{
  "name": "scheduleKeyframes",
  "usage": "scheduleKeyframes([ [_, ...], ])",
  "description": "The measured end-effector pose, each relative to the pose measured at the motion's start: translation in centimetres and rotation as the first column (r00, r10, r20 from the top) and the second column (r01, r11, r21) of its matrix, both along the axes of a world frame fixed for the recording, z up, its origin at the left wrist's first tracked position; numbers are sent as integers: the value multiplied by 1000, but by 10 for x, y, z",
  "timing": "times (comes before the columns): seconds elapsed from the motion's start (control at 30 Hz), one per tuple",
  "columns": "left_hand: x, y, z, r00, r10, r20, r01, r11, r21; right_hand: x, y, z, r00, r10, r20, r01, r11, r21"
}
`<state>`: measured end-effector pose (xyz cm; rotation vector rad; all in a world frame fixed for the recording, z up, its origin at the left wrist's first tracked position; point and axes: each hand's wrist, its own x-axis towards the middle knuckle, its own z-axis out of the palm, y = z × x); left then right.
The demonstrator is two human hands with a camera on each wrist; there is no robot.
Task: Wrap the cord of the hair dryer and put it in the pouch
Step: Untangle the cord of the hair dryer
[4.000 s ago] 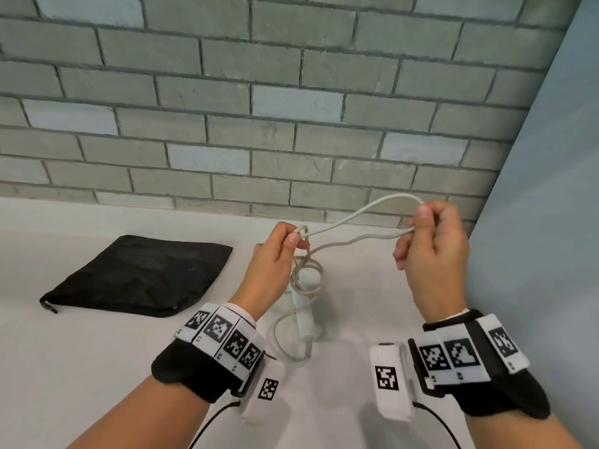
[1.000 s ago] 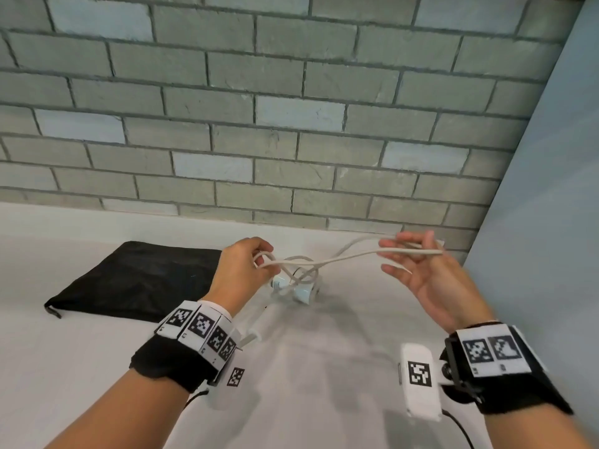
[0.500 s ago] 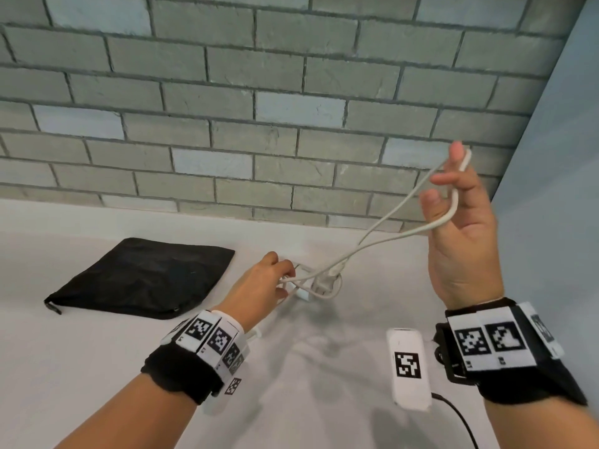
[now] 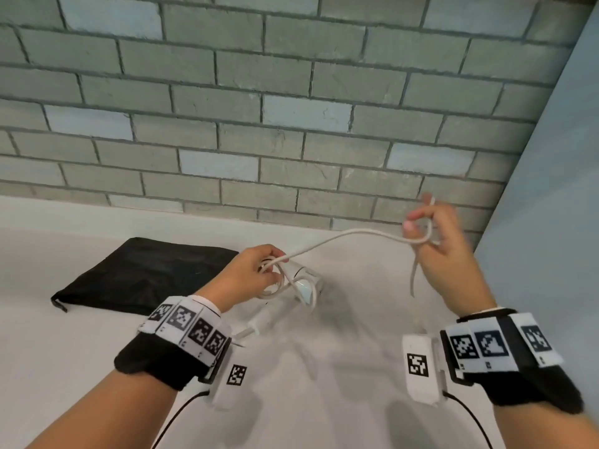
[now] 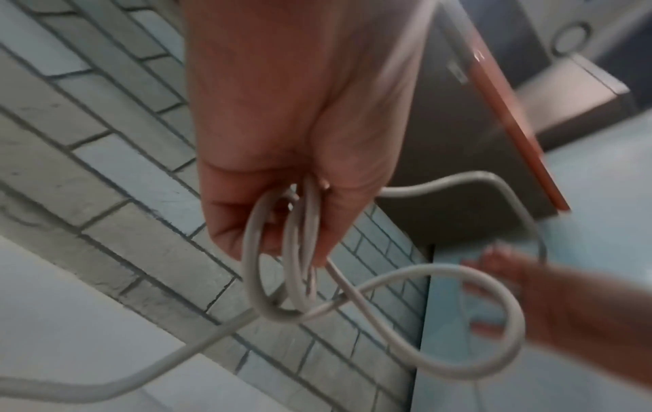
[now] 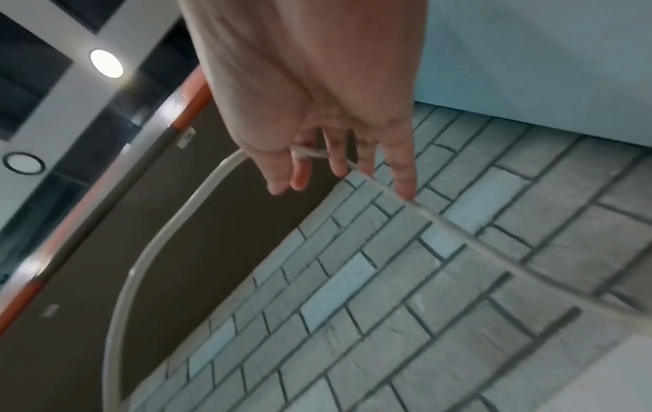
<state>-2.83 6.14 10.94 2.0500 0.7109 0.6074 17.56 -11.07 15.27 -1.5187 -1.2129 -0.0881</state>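
The white hair dryer point(image 4: 306, 276) lies on the white table point(image 4: 97, 351), partly hidden behind my left hand. My left hand point(image 4: 275, 265) hovers just above it and grips several coils of the white cord point(image 5: 254, 264). From there the cord point(image 4: 340, 236) runs up and right to my right hand point(image 4: 421, 231), which is raised. It loops round those curled fingers, and a loose end hangs below them. In the right wrist view the cord point(image 6: 169, 231) crosses my fingers point(image 6: 331, 159). The black pouch point(image 4: 146, 270) lies flat to the left.
A grey brick wall point(image 4: 259, 124) runs along the back of the table. A pale blue panel point(image 4: 551, 222) stands close on the right, just beyond my right hand. White table surface lies in front of the dryer.
My right hand has dropped from high up and come nearer, the cord still looped on its fingers. My left hand stays at the dryer, holding the coils.
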Motion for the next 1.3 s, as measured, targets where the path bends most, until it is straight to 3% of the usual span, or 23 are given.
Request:
scheduleKeyframes([
  [0.07, -5, -2, 10, 990, -63, 123, 87, 976, -199, 10, 2, -15, 994, -28, 105, 60, 946, -320],
  [0.1, -8, -2, 14, 982, -85, 171, 126, 960, -250, 13, 1, -21, 984, -4, 176, 96, 851, -517],
  [0.17, -12, -1, 22, 967, -114, 226, 177, 944, -280, 13, -3, -25, 956, 76, 285, 193, 569, -800],
  [0.2, -13, -2, 25, 962, -127, 242, 194, 941, -276, 12, -6, -22, 938, 111, 330, 244, 466, -850],
  [0.23, -14, -2, 26, 957, -142, 253, 211, 940, -269, 9, -8, -18, 921, 144, 362, 270, 436, -859],
  [0.27, -14, -3, 27, 952, -162, 260, 231, 936, -264, 5, -9, -13, 907, 172, 384, 258, 492, -831],
  [0.3, -13, -5, 27, 947, -182, 265, 251, 932, -259, -1, -9, -9, 904, 176, 389, 206, 619, -758],
  [0.37, -10, -12, 25, 939, -211, 270, 281, 926, -253, -17, -5, -2, 935, 143, 324, 22, 889, -458],
  [0.43, -4, -18, 23, 934, -194, 301, 278, 922, -269, -38, 5, 0, 959, 192, 210, -140, 961, -239],
  [0.53, 3, -27, 21, 921, -154, 357, 277, 905, -324, -59, 22, -21, 938, 241, 251, -175, 951, -256],
  [0.67, 7, -33, 16, 921, -141, 363, 282, 884, -373, -62, 34, -47, 943, 108, 314, -54, 983, -175],
  [0.87, 11, -38, 11, 952, -121, 279, 229, 889, -396, -64, 38, -49, 982, 153, 114, -128, 971, -201],
  [1.1, 10, -41, 16, 949, -214, 233, 295, 862, -412, -53, 41, -48, 983, 179, -26, -176, 917, -357],
  [1.2, 10, -39, 13, 939, -221, 265, 320, 843, -432, -49, 42, -49, 987, 149, -51, -157, 905, -395],
  [1.3, 11, -36, 9, 926, -189, 325, 323, 843, -431, -50, 41, -53, 946, 217, -239, -294, 885, -362],
])
